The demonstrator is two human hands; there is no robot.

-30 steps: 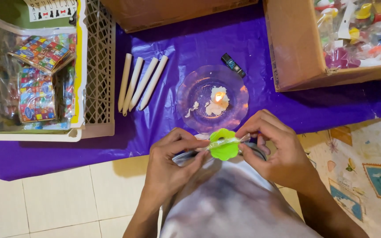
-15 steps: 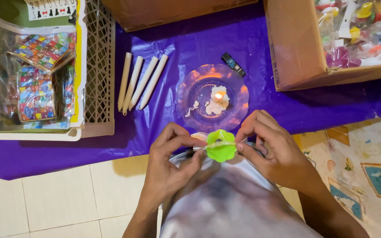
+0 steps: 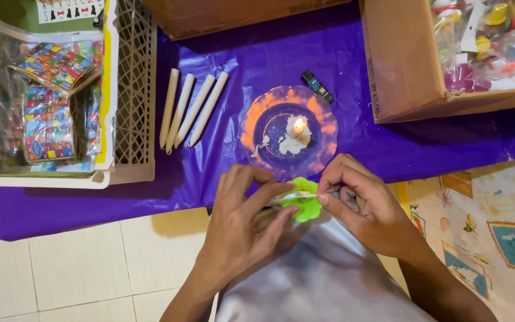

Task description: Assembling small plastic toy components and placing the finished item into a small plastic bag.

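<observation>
My left hand (image 3: 242, 223) and my right hand (image 3: 368, 203) meet over my lap, both pinching a small clear plastic packet (image 3: 296, 195) with a bright green flower-shaped piece (image 3: 304, 206) in it. Fingertips of both hands grip the packet's top edge. Just beyond the hands a clear glass plate (image 3: 257, 119) lies on the purple sheet (image 3: 353, 59), holding a short lit candle stub (image 3: 298, 131) in melted white wax.
Several cream candles (image 3: 189, 110) lie left of the plate, a small dark lighter (image 3: 318, 86) behind it. A lattice basket (image 3: 132, 95) with colourful packets stands at left, a cardboard box (image 3: 403, 71) of toys at right. White floor tiles (image 3: 73, 268) below.
The hands and the green piece have shifted slightly downward and closer together; the fingers still pinch the packet. The candle keeps burning.
</observation>
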